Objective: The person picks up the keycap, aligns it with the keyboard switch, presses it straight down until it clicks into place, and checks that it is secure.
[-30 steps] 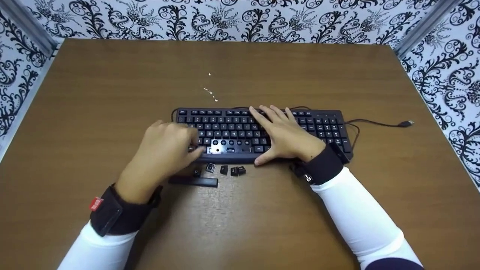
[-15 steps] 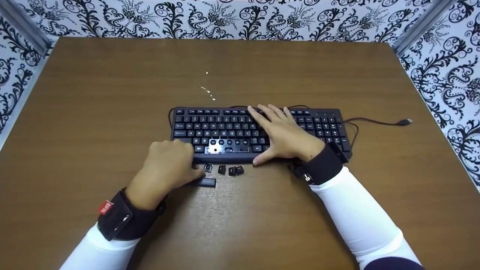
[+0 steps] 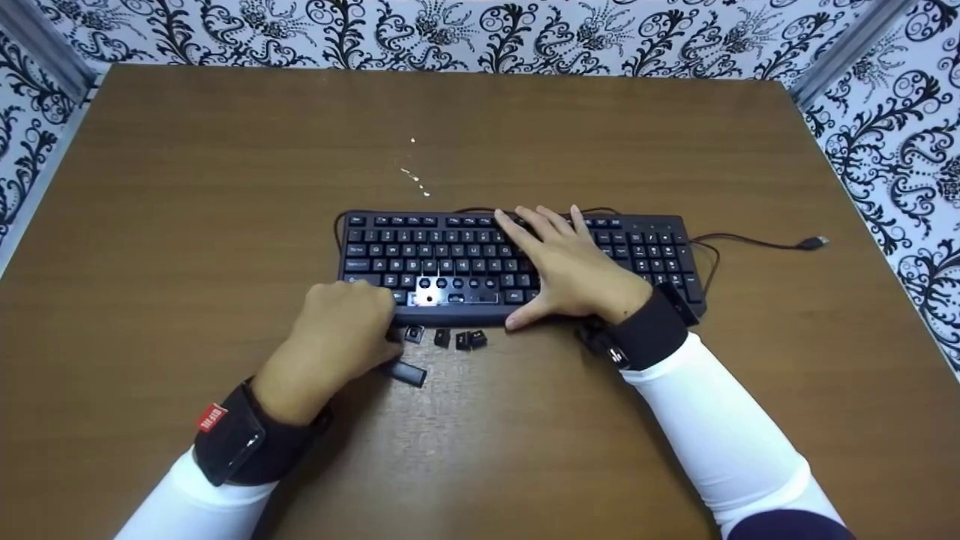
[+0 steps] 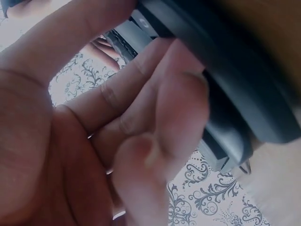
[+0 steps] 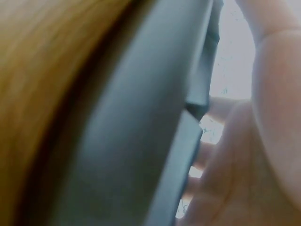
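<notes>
A black keyboard (image 3: pixel 450 318) lies on the wooden table, with a patch of its bottom rows bare of keycaps. My right hand (image 3: pixel 574 274) rests spread across the keyboard right of its middle, thumb at the front edge. At the front left corner is my left hand (image 3: pixel 341 330), its fingers bent in the left wrist view. Whether it pinches anything I cannot tell. A loose space bar (image 3: pixel 407 373) sticks out from under that hand, slanted. Loose keycaps (image 3: pixel 442 338) lie along the keyboard's front edge, one (image 3: pixel 414 334) right beside the left thumb.
A USB cable (image 3: pixel 757 243) runs from behind the keyboard to the right, its plug (image 3: pixel 812 244) on the table (image 3: pixel 225 165). Small white specks (image 3: pixel 414 178) show beyond the keyboard. Patterned wall covering (image 3: pixel 525 34) borders the table's far side.
My left hand has come down from over the keyboard's left keys to the loose pieces at its front. The space bar has turned aslant. The right hand stays in place.
</notes>
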A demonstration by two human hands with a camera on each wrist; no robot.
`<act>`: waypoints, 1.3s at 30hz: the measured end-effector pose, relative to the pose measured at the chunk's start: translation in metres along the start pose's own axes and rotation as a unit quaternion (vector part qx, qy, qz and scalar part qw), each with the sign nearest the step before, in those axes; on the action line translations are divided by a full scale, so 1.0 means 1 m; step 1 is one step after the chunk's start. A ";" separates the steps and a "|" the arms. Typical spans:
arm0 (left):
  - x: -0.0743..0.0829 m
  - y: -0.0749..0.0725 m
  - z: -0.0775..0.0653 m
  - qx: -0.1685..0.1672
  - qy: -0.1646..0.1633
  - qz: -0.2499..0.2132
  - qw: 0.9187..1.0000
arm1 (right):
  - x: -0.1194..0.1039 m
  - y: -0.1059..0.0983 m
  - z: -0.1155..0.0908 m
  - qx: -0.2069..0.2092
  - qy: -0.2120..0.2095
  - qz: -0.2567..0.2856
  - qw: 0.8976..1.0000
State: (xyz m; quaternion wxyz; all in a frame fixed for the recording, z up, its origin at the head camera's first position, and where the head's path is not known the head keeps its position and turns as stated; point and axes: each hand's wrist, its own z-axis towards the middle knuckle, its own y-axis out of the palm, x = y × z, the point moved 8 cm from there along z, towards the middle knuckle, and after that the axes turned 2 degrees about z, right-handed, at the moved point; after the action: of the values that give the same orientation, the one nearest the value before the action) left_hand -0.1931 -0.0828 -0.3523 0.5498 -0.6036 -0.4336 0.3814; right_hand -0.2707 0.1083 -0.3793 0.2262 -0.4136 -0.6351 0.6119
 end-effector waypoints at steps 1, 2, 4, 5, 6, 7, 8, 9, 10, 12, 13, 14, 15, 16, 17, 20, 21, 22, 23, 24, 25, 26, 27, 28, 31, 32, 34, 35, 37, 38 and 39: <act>0.000 -0.001 0.000 0.004 0.003 0.002 1.000 | 0.000 0.000 0.000 0.001 0.000 0.000 1.000; 0.001 -0.001 0.000 0.008 0.006 0.003 1.000 | 0.000 0.000 0.000 0.002 -0.001 0.000 1.000; 0.002 -0.003 0.000 0.014 0.013 0.001 1.000 | -0.001 -0.001 0.000 0.004 -0.002 0.000 1.000; 0.002 -0.004 0.000 0.017 0.017 -0.004 1.000 | -0.001 -0.001 0.000 0.005 -0.002 0.000 1.000; 0.002 -0.005 0.000 0.021 0.020 -0.011 1.000 | -0.001 -0.001 -0.001 0.006 -0.002 -0.001 1.000; 0.003 -0.007 0.000 0.027 0.025 -0.019 0.999 | -0.001 -0.001 -0.001 0.006 -0.003 -0.001 1.000; 0.003 -0.010 0.000 0.035 0.031 -0.028 0.998 | -0.001 0.000 -0.001 0.007 -0.004 -0.001 1.000; 0.004 -0.012 0.001 0.044 0.038 -0.037 0.998 | -0.001 0.000 -0.001 0.008 -0.004 -0.002 1.000; 0.005 -0.014 0.002 0.052 0.047 -0.046 0.997 | 0.000 0.000 -0.001 0.008 -0.004 -0.001 1.000; 0.007 -0.019 0.004 0.071 0.064 -0.059 0.994 | 0.000 0.000 0.000 0.007 -0.004 -0.001 1.000; 0.009 -0.021 0.005 0.080 0.072 -0.063 0.992 | 0.000 0.000 0.000 0.007 -0.004 -0.002 1.000; 0.010 -0.023 0.007 0.088 0.078 -0.064 0.991 | 0.000 -0.001 0.000 0.008 -0.003 -0.003 1.000; 0.010 -0.024 0.009 0.096 0.082 -0.064 0.990 | 0.000 -0.001 0.000 0.007 -0.002 -0.003 1.000; 0.011 -0.026 0.011 0.105 0.085 -0.064 0.989 | 0.001 -0.001 -0.001 0.006 -0.002 -0.003 1.000; 0.011 -0.028 0.013 0.115 0.086 -0.063 0.988 | 0.001 -0.001 -0.001 0.005 -0.002 -0.004 1.000; 0.010 -0.031 0.019 0.129 0.079 -0.063 0.986 | 0.000 -0.001 -0.001 0.006 -0.003 -0.004 1.000; 0.009 -0.032 0.021 0.131 0.075 -0.064 0.986 | 0.000 -0.001 -0.001 0.005 -0.003 -0.004 1.000; 0.008 -0.031 0.023 0.130 0.070 -0.065 0.987 | -0.001 -0.001 -0.002 0.006 -0.004 -0.003 1.000; 0.007 -0.031 0.025 0.128 0.064 -0.064 0.988 | -0.001 -0.001 -0.001 0.006 -0.005 -0.003 1.000; 0.006 -0.030 0.027 0.126 0.059 -0.060 0.988 | -0.002 -0.002 -0.002 0.007 -0.006 -0.002 1.000; 0.005 -0.030 0.028 0.125 0.053 -0.054 0.989 | -0.002 -0.002 -0.001 0.007 -0.007 -0.002 1.000; 0.004 -0.029 0.030 0.124 0.048 -0.046 0.990 | -0.003 -0.002 -0.001 0.007 -0.007 -0.003 1.000; 0.003 -0.028 0.031 0.124 0.044 -0.037 0.991 | -0.004 -0.002 -0.001 0.006 -0.008 -0.004 1.000; 0.003 -0.027 0.032 0.127 0.041 -0.028 0.991 | -0.004 -0.003 0.000 0.006 -0.009 -0.005 1.000; 0.003 -0.028 0.033 0.141 0.038 -0.007 0.989 | -0.005 -0.003 0.001 0.009 -0.012 -0.007 1.000; 0.004 -0.028 0.033 0.146 0.039 -0.004 0.988 | -0.005 -0.003 0.001 0.009 -0.012 -0.008 1.000; 0.006 -0.029 0.034 0.157 0.042 -0.001 0.987 | -0.005 -0.003 0.001 0.008 -0.011 -0.006 1.000; 0.008 -0.029 0.034 0.161 0.045 -0.001 0.986 | -0.005 -0.003 0.001 0.008 -0.011 -0.006 1.000; 0.011 -0.028 0.035 0.165 0.050 0.002 0.985 | -0.003 -0.002 0.000 0.005 -0.009 -0.005 1.000; 0.012 -0.027 0.036 0.165 0.053 0.004 0.985 | -0.003 -0.002 0.000 0.003 -0.008 -0.004 1.000; 0.014 -0.027 0.037 0.164 0.055 0.005 0.985 | -0.002 -0.002 -0.001 0.002 -0.007 -0.003 1.000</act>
State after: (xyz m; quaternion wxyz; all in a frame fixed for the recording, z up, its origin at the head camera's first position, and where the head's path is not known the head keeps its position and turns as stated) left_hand -0.2257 -0.0569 -0.3296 0.6622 -0.5274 -0.3312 0.4168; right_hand -0.2692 0.1075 -0.3770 0.2245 -0.4067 -0.6366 0.6156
